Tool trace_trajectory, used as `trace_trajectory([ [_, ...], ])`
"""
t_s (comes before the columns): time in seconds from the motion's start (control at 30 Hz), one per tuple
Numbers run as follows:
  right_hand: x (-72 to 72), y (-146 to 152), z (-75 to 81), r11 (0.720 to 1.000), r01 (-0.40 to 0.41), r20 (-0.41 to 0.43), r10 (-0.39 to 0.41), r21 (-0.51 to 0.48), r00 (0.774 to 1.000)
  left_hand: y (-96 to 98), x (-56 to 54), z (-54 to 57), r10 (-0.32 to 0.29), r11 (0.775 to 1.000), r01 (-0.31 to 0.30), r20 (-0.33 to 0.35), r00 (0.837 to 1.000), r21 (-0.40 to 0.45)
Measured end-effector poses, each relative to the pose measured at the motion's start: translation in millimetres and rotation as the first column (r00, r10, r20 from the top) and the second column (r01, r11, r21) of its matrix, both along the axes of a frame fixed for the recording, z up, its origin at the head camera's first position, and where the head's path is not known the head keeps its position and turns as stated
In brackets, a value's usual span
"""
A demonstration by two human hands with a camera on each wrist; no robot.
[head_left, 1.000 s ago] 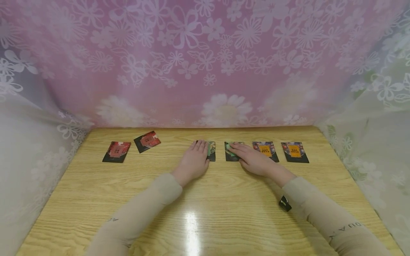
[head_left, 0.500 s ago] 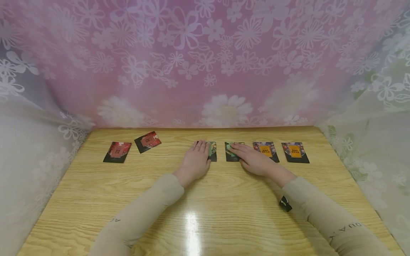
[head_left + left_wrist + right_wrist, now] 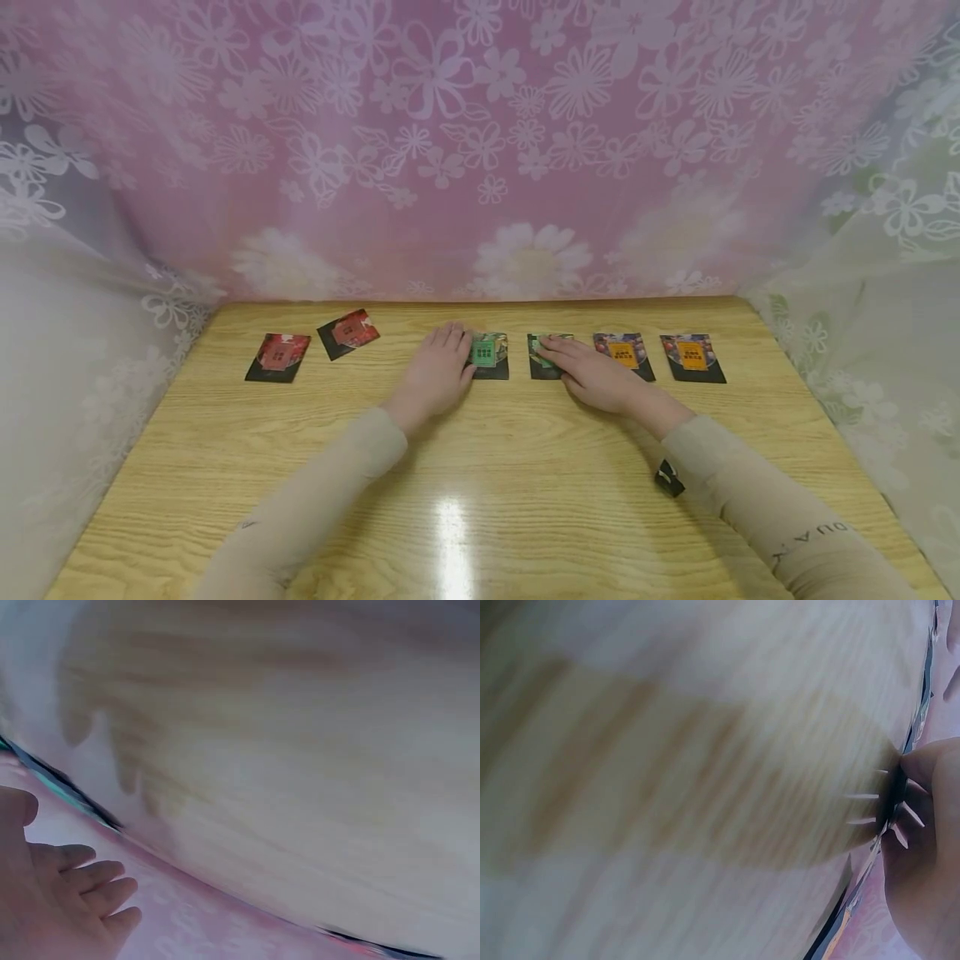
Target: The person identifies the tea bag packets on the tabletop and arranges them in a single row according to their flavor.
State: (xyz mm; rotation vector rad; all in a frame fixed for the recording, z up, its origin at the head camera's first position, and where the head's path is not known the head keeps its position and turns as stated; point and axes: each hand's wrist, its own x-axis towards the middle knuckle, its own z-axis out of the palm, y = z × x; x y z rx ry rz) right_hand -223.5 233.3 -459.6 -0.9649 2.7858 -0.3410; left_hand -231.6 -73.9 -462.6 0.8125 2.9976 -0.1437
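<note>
Two black packets with green labels lie near the middle of the row. My left hand (image 3: 435, 367) is at the left edge of the left green packet (image 3: 491, 356), its fingers straight. In the left wrist view that hand (image 3: 71, 892) hovers over the tabletop, apart from its reflection. My right hand (image 3: 600, 372) rests with extended fingers on the right green packet (image 3: 542, 364), covering much of it. The right wrist view shows the fingertips of this hand (image 3: 922, 825) down at the packet. Its wrist overlaps the nearer orange-labelled packet (image 3: 621, 352).
Another orange-labelled packet (image 3: 690, 358) lies at the right end. Two red-labelled packets lie to the left, one straight (image 3: 277, 358) and one tilted (image 3: 349, 333). A small black object (image 3: 669, 478) shows beside the right sleeve. A floral curtain (image 3: 487, 167) borders the wooden table (image 3: 525, 500).
My left hand has lifted and shifted left off the left green packet, which now shows its label. My right hand has stayed on the right green packet.
</note>
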Motion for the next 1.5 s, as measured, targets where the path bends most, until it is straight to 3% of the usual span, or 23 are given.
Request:
trace_trajectory([
  [0.27,0.3,-1,-1.1,1.0,-0.007,-0.02,0.007,0.001,1.0,-58.2,-6.1,-7.0,0.059,0.995,-0.055,-0.041,0.997,0.081],
  [0.47,-0.5,0,-2.1,1.0,0.006,-0.014,-0.006,0.012,1.0,-100.9,-5.9,-2.2,0.122,0.99,-0.116,-0.09,0.988,0.075],
  [0.93,-0.2,0,-1.7,1.0,0.008,-0.008,-0.008,0.011,1.0,-174.9,-24.3,-5.4,0.201,0.979,-0.201,-0.045,0.978,0.02],
  [1.2,0.3,0,-3.2,1.0,0.012,-0.009,-0.012,0.009,1.0,-196.2,-27.7,-5.0,0.211,0.977,-0.211,0.003,0.977,0.028],
  [1.5,0.2,1,-4.0,1.0,0.011,-0.012,-0.011,0.016,1.0,-196.4,-24.9,-2.9,0.198,0.979,-0.201,0.076,0.977,0.031],
])
